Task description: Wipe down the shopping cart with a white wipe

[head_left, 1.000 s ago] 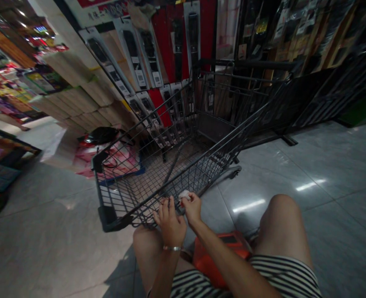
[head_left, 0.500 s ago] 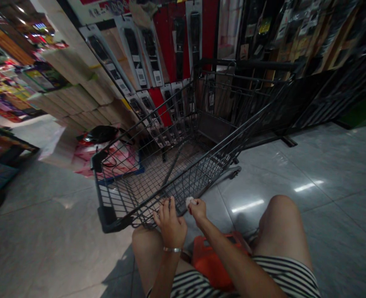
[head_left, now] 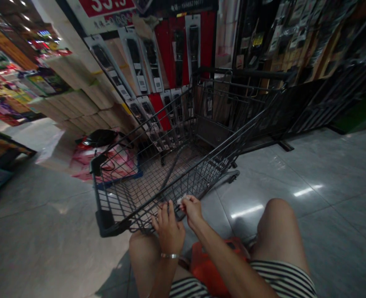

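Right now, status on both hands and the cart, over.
Left hand open at near side of shopping cart. Right hand pinching small white wad close by. Cart upright. Orange object below right forearm, not between hands and cart.

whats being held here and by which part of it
The right hand pinches a small white wad by its near edge. The left hand lies against the cart's wire side; whether it grips cannot be told.

In my right hand point(head_left: 193, 210) I pinch a small, crumpled white wad point(head_left: 182, 200), close by the near mesh side of a dark wire shopping cart point(head_left: 186, 177), which stands upright on its wheels, angled across in front of me.
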Action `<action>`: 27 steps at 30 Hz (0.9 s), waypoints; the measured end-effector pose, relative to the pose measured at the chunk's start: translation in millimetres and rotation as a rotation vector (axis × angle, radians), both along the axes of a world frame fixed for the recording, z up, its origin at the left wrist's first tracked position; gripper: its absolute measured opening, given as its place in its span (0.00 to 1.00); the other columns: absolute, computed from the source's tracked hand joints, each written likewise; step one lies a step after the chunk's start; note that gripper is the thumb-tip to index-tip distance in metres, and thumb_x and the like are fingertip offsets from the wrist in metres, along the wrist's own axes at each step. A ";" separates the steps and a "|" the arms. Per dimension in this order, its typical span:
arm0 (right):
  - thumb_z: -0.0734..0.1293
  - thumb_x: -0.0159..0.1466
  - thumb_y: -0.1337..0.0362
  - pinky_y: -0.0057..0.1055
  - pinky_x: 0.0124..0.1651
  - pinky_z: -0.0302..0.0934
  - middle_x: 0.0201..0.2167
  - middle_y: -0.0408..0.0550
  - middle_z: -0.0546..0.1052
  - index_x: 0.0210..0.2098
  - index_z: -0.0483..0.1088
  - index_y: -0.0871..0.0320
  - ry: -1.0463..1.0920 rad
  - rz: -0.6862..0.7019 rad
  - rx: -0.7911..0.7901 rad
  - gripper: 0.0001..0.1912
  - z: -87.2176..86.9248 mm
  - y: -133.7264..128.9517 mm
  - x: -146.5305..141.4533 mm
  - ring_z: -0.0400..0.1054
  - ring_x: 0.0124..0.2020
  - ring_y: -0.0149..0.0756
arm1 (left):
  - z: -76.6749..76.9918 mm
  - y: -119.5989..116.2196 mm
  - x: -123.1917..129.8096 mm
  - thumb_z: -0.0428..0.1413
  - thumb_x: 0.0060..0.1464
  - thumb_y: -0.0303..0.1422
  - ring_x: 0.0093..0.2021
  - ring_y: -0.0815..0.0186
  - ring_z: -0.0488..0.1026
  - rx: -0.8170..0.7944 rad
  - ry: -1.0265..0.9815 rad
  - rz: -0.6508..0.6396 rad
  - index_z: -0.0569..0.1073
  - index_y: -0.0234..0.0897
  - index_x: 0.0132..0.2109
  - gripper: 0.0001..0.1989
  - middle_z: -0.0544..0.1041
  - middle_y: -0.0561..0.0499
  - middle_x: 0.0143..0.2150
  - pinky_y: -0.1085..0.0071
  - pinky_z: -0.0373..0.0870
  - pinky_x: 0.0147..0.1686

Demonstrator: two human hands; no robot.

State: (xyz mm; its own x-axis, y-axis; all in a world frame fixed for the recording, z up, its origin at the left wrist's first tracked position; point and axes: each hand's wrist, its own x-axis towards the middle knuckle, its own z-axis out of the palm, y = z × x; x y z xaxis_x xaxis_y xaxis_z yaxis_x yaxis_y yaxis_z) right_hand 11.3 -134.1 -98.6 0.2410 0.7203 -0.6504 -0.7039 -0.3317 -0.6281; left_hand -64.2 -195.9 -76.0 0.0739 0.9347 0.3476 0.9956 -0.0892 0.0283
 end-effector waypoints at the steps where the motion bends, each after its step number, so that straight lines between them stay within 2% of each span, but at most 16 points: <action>1: 0.68 0.40 0.69 0.19 0.14 0.51 0.11 0.36 0.69 0.19 0.64 0.58 0.019 -0.002 0.011 0.07 5.4 0.8 0.2 0.60 0.11 0.25 | -0.1 0.1 -0.3 0.46 0.49 0.23 0.59 0.50 0.60 -0.008 0.006 -0.003 0.61 0.28 0.60 0.29 0.68 0.36 0.56 0.45 0.53 0.58; 7: 0.69 0.39 0.71 0.18 0.14 0.51 0.10 0.35 0.69 0.19 0.64 0.58 0.095 -0.023 0.060 0.09 27.8 3.1 2.9 0.61 0.12 0.24 | 0.0 -1.6 -1.0 0.46 0.50 0.23 0.61 0.50 0.58 0.012 -0.033 0.006 0.60 0.29 0.60 0.28 0.67 0.36 0.57 0.44 0.51 0.59; 13: 0.71 0.40 0.69 0.18 0.14 0.51 0.11 0.36 0.69 0.20 0.63 0.58 0.128 -0.043 0.082 0.11 31.5 -2.6 7.3 0.60 0.11 0.23 | 12.0 -14.2 -3.6 0.47 0.51 0.23 0.62 0.51 0.54 0.061 -0.117 -0.062 0.65 0.32 0.56 0.23 0.60 0.36 0.61 0.48 0.57 0.57; 17: 0.72 0.40 0.68 0.19 0.15 0.54 0.16 0.39 0.72 0.21 0.66 0.59 0.203 -0.040 0.175 0.11 37.9 -1.9 17.3 0.61 0.14 0.23 | 16.5 -17.7 -8.8 0.48 0.51 0.25 0.59 0.50 0.59 0.128 -0.171 0.001 0.63 0.30 0.58 0.25 0.62 0.35 0.57 0.50 0.61 0.55; 22: 0.73 0.39 0.65 0.21 0.17 0.57 0.19 0.40 0.73 0.23 0.67 0.58 0.168 0.017 0.278 0.13 46.9 -0.9 23.8 0.61 0.15 0.25 | -0.8 -8.3 -20.1 0.46 0.51 0.25 0.57 0.50 0.61 0.130 -0.057 -0.020 0.51 0.29 0.64 0.32 0.65 0.34 0.56 0.49 0.60 0.55; 27: 0.75 0.39 0.59 0.23 0.18 0.58 0.18 0.38 0.71 0.22 0.65 0.58 -0.009 0.042 0.288 0.17 35.3 -9.6 5.4 0.61 0.16 0.25 | -14.3 -2.5 -25.3 0.46 0.50 0.25 0.57 0.50 0.61 0.136 -0.012 -0.055 0.55 0.26 0.62 0.30 0.66 0.34 0.53 0.50 0.59 0.56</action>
